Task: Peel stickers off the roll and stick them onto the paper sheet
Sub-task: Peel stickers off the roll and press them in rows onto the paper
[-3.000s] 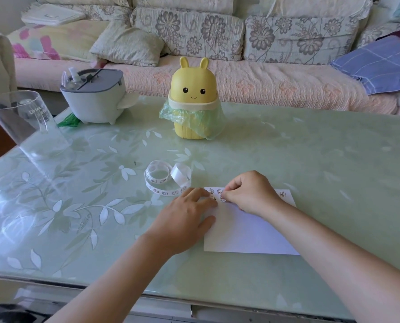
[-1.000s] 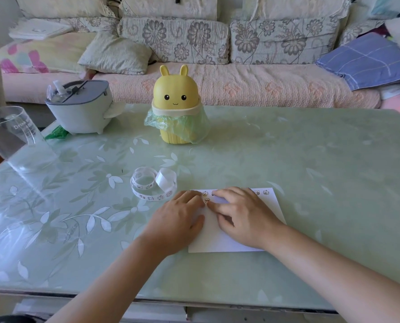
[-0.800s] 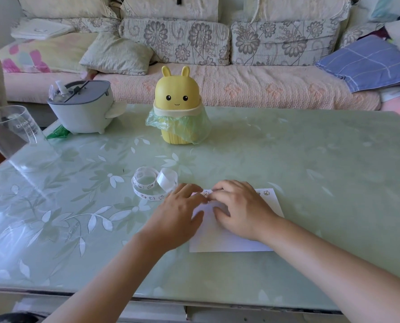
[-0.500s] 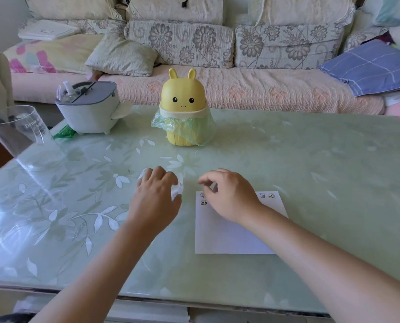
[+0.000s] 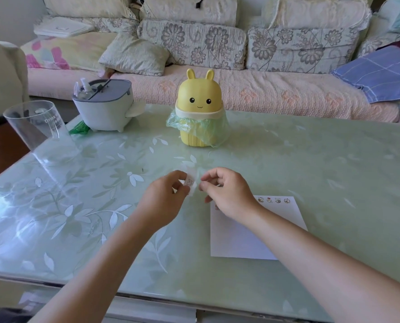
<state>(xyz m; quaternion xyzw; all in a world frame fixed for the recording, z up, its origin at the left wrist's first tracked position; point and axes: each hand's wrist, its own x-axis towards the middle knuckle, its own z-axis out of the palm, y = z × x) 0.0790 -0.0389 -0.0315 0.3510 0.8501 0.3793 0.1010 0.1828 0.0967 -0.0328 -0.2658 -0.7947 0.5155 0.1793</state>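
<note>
Head view: my left grip (image 5: 164, 199) pinches the sticker roll (image 5: 190, 183) above the worktop (image 5: 322, 159). My right grip (image 5: 227, 194) pinches its free end. The paper sheet (image 5: 241, 241) lies to their right and nearer me, under the right wrist, so I judge the right grip places the sticker.

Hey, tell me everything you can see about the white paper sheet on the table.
The paper sheet is a plain white rectangle, thin and flat on the green glass table. Four small cartoon stickers sit in a row along its far edge. The right hand and forearm cross over its far left and near right corners, hiding them; whether they touch it is unclear.
</note>
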